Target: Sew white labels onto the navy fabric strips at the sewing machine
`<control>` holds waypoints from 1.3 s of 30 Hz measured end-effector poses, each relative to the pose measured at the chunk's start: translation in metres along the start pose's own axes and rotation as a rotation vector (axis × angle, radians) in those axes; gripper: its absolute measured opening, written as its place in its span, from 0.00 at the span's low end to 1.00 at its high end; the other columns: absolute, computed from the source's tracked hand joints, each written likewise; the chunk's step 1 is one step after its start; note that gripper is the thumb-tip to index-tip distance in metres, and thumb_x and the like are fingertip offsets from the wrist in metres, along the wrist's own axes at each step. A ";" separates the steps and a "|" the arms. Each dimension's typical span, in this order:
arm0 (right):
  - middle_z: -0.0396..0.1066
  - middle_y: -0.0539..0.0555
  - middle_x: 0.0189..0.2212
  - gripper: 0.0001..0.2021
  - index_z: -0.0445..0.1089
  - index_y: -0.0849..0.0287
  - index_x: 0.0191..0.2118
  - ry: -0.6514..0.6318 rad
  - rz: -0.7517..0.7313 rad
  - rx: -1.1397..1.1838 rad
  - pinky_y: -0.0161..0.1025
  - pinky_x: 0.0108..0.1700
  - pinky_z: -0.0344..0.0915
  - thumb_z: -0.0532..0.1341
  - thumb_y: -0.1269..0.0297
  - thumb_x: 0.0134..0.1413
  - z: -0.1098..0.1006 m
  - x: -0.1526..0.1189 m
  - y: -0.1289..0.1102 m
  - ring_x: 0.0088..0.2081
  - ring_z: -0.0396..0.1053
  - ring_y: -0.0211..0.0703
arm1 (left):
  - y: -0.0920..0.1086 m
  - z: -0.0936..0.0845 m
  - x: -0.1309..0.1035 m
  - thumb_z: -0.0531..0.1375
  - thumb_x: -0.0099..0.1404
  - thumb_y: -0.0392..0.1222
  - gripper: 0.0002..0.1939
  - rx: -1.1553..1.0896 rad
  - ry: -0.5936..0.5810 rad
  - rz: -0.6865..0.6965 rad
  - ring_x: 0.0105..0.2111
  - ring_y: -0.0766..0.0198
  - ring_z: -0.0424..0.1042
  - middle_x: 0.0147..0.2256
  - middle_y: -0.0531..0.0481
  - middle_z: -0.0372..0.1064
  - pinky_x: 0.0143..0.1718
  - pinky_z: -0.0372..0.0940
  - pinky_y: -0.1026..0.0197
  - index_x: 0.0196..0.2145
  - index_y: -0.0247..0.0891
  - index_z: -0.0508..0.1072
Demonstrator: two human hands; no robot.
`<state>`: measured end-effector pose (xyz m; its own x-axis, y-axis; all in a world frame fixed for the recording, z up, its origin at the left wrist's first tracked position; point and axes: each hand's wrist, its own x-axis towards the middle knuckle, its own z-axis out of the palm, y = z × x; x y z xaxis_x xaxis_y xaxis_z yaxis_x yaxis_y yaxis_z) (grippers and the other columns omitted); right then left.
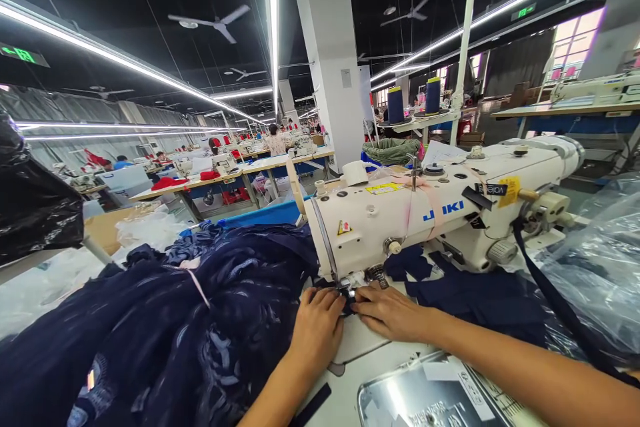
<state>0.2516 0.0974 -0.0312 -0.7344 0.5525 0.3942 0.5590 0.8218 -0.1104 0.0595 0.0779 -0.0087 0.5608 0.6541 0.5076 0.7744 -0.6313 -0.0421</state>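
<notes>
A white sewing machine [370, 220] stretches across the middle and right, its needle area low at the left end. Beneath it, my left hand [320, 320] lies with bent fingers on a small piece of dark navy fabric [349, 303]. From the right, my right hand [387, 310] reaches the same spot, its fingers pressed together on the fabric's edge beside the presser foot. Large heaps of navy fabric [200, 320] fill the left side, close to my left hand. More navy cloth [480, 300] lies behind my right forearm.
A shiny metal plate [430, 393] is set in the table near my right forearm. Clear plastic [595, 253] lies at the right, a black plastic bag [35, 193] at the left. Two navy thread cones [395, 105] stand behind the machine. Other sewing tables and people are farther back.
</notes>
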 end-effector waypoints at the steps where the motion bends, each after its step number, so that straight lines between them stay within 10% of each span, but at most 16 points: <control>1: 0.66 0.57 0.39 0.13 0.68 0.59 0.44 0.008 0.005 0.013 0.41 0.43 0.61 0.52 0.72 0.54 0.001 0.000 0.002 0.40 0.64 0.44 | 0.002 0.003 0.001 0.54 0.53 0.27 0.13 0.019 0.008 0.043 0.38 0.57 0.69 0.35 0.48 0.72 0.44 0.59 0.49 0.35 0.37 0.71; 13: 0.69 0.55 0.39 0.11 0.71 0.61 0.40 0.018 0.019 0.183 0.35 0.45 0.61 0.54 0.74 0.54 -0.007 0.002 0.010 0.40 0.66 0.39 | -0.003 0.024 0.000 0.55 0.59 0.29 0.07 0.125 0.090 0.213 0.27 0.64 0.66 0.24 0.53 0.68 0.40 0.59 0.56 0.26 0.36 0.69; 23: 0.66 0.57 0.33 0.08 0.66 0.64 0.37 0.057 -0.189 -0.286 0.39 0.35 0.63 0.51 0.76 0.56 0.007 -0.004 0.002 0.36 0.63 0.44 | 0.015 -0.010 -0.035 0.51 0.58 0.32 0.11 0.203 0.014 0.119 0.21 0.64 0.62 0.20 0.51 0.64 0.28 0.57 0.57 0.20 0.36 0.67; 28: 0.66 0.58 0.35 0.10 0.66 0.64 0.39 0.055 -0.153 -0.233 0.39 0.36 0.65 0.52 0.79 0.53 0.001 -0.004 0.000 0.37 0.64 0.46 | 0.007 -0.011 -0.041 0.52 0.56 0.32 0.14 0.261 -0.017 -0.096 0.30 0.59 0.67 0.35 0.45 0.70 0.32 0.59 0.55 0.40 0.33 0.69; 39: 0.67 0.56 0.35 0.09 0.67 0.63 0.37 0.008 -0.129 -0.151 0.39 0.39 0.64 0.51 0.75 0.55 -0.008 -0.001 -0.003 0.38 0.64 0.44 | 0.002 -0.006 -0.022 0.50 0.60 0.32 0.13 0.104 0.158 0.140 0.44 0.55 0.63 0.39 0.46 0.70 0.45 0.56 0.50 0.40 0.37 0.70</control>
<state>0.2544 0.0933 -0.0239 -0.8011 0.4422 0.4033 0.5122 0.8552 0.0797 0.0472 0.0594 -0.0150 0.6187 0.4843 0.6186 0.7227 -0.6596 -0.2065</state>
